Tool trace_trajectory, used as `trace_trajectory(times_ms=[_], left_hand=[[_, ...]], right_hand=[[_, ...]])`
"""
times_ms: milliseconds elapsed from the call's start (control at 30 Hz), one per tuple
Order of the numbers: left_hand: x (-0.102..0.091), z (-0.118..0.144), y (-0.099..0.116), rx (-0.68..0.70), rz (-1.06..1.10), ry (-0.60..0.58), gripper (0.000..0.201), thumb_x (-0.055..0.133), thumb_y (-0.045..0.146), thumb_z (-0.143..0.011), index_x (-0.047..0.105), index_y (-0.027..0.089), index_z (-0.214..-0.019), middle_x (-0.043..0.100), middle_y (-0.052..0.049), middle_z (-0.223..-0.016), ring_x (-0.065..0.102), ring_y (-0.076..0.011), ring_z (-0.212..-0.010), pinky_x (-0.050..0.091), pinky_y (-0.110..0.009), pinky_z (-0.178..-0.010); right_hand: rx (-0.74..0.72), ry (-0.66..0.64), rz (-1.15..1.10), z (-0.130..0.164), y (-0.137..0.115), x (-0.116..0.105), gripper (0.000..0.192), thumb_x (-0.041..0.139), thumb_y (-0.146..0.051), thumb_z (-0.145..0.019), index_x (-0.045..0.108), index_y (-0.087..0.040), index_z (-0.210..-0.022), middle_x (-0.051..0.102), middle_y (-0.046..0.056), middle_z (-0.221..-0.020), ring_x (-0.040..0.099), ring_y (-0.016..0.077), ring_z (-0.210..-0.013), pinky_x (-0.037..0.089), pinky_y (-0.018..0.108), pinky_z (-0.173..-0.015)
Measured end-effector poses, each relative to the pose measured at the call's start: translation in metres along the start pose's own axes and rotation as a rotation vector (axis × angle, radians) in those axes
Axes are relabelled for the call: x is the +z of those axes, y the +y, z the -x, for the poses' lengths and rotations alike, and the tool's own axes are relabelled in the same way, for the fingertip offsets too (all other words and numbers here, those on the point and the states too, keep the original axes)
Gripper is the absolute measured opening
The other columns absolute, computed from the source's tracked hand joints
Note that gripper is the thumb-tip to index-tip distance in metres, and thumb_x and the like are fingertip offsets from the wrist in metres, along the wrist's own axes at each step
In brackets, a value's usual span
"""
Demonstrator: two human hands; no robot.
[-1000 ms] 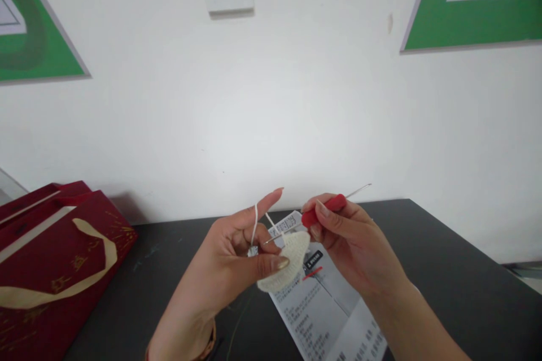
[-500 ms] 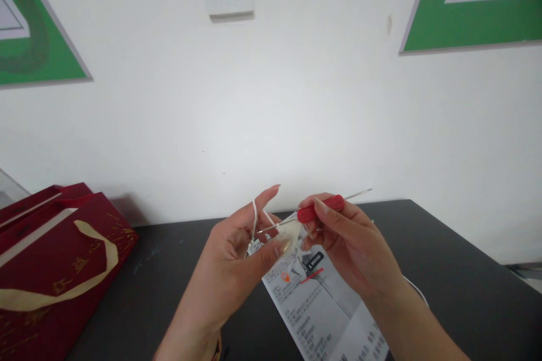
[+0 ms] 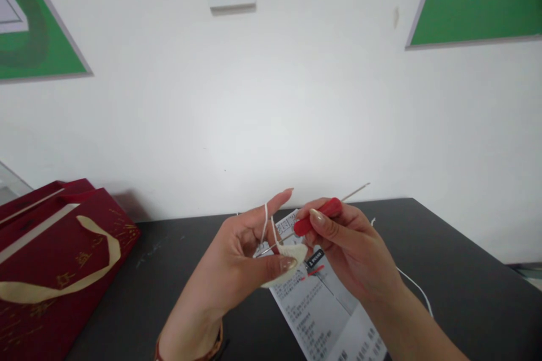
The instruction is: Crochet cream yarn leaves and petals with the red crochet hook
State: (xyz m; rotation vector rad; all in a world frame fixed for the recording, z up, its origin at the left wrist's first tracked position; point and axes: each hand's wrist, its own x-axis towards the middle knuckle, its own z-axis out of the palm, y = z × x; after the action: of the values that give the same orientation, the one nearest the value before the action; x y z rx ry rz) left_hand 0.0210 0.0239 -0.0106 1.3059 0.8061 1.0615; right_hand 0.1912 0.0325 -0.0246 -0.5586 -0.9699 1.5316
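My left hand (image 3: pixel 248 262) pinches a small cream crochet piece (image 3: pixel 295 251) between thumb and fingers. White yarn (image 3: pixel 274 229) loops over its raised index finger. My right hand (image 3: pixel 349 242) is closed round the red handle of a double-ended crochet hook (image 3: pixel 317 217). One metal end of the hook points left to the yarn and the top of the crochet piece; the other sticks out up to the right. Whether the hook tip has caught the yarn, I cannot tell. Beneath both hands lies a printed sheet (image 3: pixel 315 310) with a picture and text.
Dark red gift bags (image 3: pixel 51 259) with a cream ribbon stand on the left of the black table (image 3: pixel 457 287). A loose yarn strand (image 3: pixel 419 287) trails right of my right wrist. Behind the table rises a white wall (image 3: pixel 296 96) with green-bordered frames (image 3: pixel 478 17).
The left index finger has shifted right and the cream piece has tilted, showing more of its edge. The hook's left end now sits lower, close to the piece's top edge. The view shifted slightly.
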Motion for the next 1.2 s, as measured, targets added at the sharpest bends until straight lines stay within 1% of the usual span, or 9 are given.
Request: trace_trajectory(times_ms=[133, 333, 567, 667, 800, 900, 1000, 1100, 1200], left_hand=[[-0.001, 0.001, 0.000, -0.001, -0.014, 0.015, 0.040, 0.082, 0.013, -0.064, 0.075, 0.022, -0.102, 0.077, -0.011, -0.098, 0.068, -0.0199, -0.066, 0.048, -0.031, -0.062], [0.002, 0.001, 0.001, 0.015, -0.037, 0.065, 0.041, 0.080, 0.009, -0.064, 0.075, 0.024, -0.102, 0.074, -0.010, -0.112, 0.068, -0.0186, -0.068, 0.045, -0.027, -0.056], [0.005, 0.000, 0.001, 0.039, 0.020, 0.107, 0.044, 0.082, 0.007, -0.060, 0.076, 0.023, -0.101, 0.077, -0.008, -0.093, 0.070, -0.0270, -0.086, 0.048, -0.028, -0.058], [0.008, 0.001, 0.001, 0.033, 0.082, 0.149, 0.047, 0.082, 0.005, -0.059, 0.077, 0.024, -0.101, 0.077, -0.008, -0.098, 0.070, -0.0265, -0.087, 0.048, -0.027, -0.059], [0.010, 0.001, 0.000, 0.024, 0.141, 0.144, 0.042, 0.081, 0.005, -0.060, 0.078, 0.026, -0.096, 0.075, -0.006, -0.109, 0.069, -0.0198, -0.082, 0.045, -0.022, -0.055], [0.009, 0.001, -0.001, 0.012, 0.148, 0.120, 0.025, 0.081, 0.006, -0.062, 0.080, 0.024, -0.080, 0.075, -0.004, -0.109, 0.064, -0.0106, -0.066, 0.043, -0.020, -0.054], [0.007, 0.001, -0.001, 0.011, 0.157, 0.108, 0.014, 0.082, 0.008, -0.063, 0.078, 0.021, -0.068, 0.074, -0.003, -0.110, 0.059, -0.0063, -0.059, 0.044, -0.019, -0.056], [0.008, 0.002, -0.001, 0.024, 0.157, 0.084, 0.013, 0.083, 0.011, -0.062, 0.078, 0.022, -0.069, 0.073, -0.003, -0.114, 0.063, -0.0095, -0.065, 0.045, -0.020, -0.058], [0.008, 0.004, -0.002, 0.043, 0.075, 0.127, 0.021, 0.083, 0.014, -0.063, 0.080, 0.023, -0.082, 0.072, -0.006, -0.115, 0.067, -0.0174, -0.076, 0.046, -0.023, -0.058]], right_hand=[[-0.045, 0.013, -0.002, 0.000, 0.001, 0.003, 0.014, 0.079, -0.030, -0.072, 0.076, -0.016, -0.074, 0.066, 0.001, -0.056, 0.055, 0.0091, -0.048, 0.046, 0.020, -0.048], [-0.117, 0.039, -0.026, -0.002, 0.004, 0.004, 0.011, 0.078, -0.029, -0.074, 0.076, -0.018, -0.073, 0.068, 0.001, -0.063, 0.054, 0.0086, -0.049, 0.047, 0.019, -0.048], [-0.157, 0.064, -0.046, -0.002, 0.009, 0.005, 0.010, 0.077, -0.029, -0.075, 0.076, -0.019, -0.073, 0.070, 0.002, -0.068, 0.053, 0.0087, -0.049, 0.047, 0.019, -0.046], [-0.165, 0.060, -0.065, -0.002, 0.009, 0.005, 0.009, 0.076, -0.029, -0.076, 0.077, -0.020, -0.075, 0.071, 0.003, -0.068, 0.054, 0.0084, -0.049, 0.047, 0.018, -0.047], [-0.195, 0.079, -0.084, -0.001, 0.009, 0.007, 0.008, 0.076, -0.027, -0.076, 0.076, -0.019, -0.074, 0.066, 0.001, -0.063, 0.054, 0.0079, -0.050, 0.047, 0.018, -0.048], [-0.245, 0.112, -0.072, 0.001, 0.010, 0.009, 0.007, 0.077, -0.026, -0.075, 0.075, -0.020, -0.074, 0.063, 0.000, -0.061, 0.053, 0.0095, -0.050, 0.047, 0.020, -0.048], [-0.286, 0.112, -0.042, 0.001, 0.011, 0.009, 0.008, 0.077, -0.028, -0.074, 0.075, -0.020, -0.073, 0.065, 0.001, -0.064, 0.052, 0.0104, -0.050, 0.047, 0.022, -0.047], [-0.248, 0.099, -0.037, 0.000, 0.008, 0.007, 0.010, 0.077, -0.030, -0.074, 0.074, -0.020, -0.073, 0.063, 0.001, -0.061, 0.050, 0.0097, -0.049, 0.045, 0.020, -0.044], [-0.184, 0.108, -0.061, -0.002, 0.003, 0.004, 0.012, 0.076, -0.029, -0.075, 0.074, -0.018, -0.072, 0.058, -0.001, -0.055, 0.048, 0.0081, -0.045, 0.043, 0.018, -0.042]])
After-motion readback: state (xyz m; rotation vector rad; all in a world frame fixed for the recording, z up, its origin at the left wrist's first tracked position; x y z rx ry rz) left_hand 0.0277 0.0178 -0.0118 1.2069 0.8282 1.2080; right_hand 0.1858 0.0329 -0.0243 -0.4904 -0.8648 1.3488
